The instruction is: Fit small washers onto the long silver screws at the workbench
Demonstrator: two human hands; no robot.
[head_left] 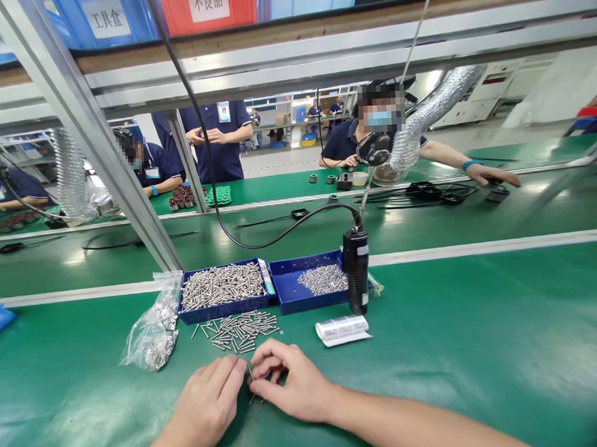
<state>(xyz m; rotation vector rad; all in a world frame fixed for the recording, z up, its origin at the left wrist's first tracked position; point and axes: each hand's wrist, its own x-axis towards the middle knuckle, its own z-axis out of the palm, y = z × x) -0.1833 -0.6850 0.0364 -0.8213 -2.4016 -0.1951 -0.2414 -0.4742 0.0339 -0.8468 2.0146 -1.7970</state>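
Observation:
My left hand (pixel 210 398) is closed, its fingers pressed together and its fingertips beside a thin metal screw (pixel 251 371). What lies inside those fingers is hidden. From the other side, my right hand (pixel 294 384) pinches the screw between thumb and fingers. Just below the fingertips, a few more screw ends (pixel 252 399) show on the green mat, partly covered. A loose pile of long screws (pixel 241 330) lies right beyond my hands. Behind it stands a blue tray (pixel 223 312) heaped with screws, next to another blue tray (pixel 286 287) holding small metal parts.
A clear plastic bag (pixel 157 331) of washers lies left of the pile. A black electric screwdriver (pixel 357 270) hangs on its cable at right, above a white paper roll (pixel 341 329). A metal post (pixel 98 134) rises at left. Several co-workers (pixel 373 123) sit or stand across the bench.

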